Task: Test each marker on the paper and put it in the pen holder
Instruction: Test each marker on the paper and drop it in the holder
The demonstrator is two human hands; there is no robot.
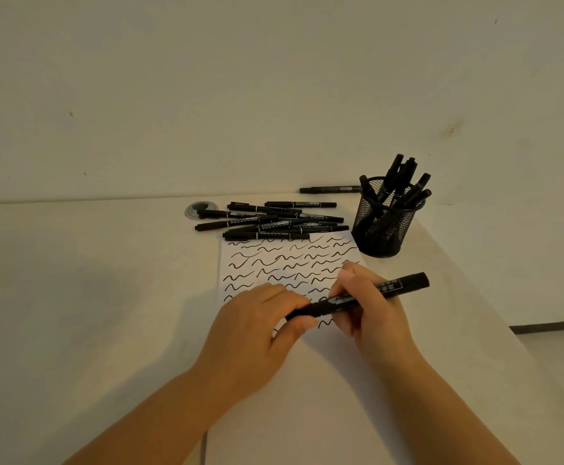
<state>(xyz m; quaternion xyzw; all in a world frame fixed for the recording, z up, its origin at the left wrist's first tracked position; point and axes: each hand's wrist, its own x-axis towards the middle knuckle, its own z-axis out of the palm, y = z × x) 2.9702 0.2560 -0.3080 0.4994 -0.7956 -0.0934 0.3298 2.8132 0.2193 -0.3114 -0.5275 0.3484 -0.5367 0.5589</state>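
Both hands hold one black marker (357,298) above the paper (290,263): the left hand (257,327) grips its near end, the right hand (367,307) its middle (fingers curled). Beyond the right hand stands the pen holder (386,229).

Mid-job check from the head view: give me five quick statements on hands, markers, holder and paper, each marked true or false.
1. Both hands, left hand and right hand, hold one black marker above the paper. True.
2. The mesh pen holder is empty. False: several markers stand in it.
3. A pile of markers lies beyond the paper's far edge. True.
4. The paper is blank. False: rows of black squiggles cover its far part.
5. The pen holder stands left of the paper. False: it stands at the far right corner.
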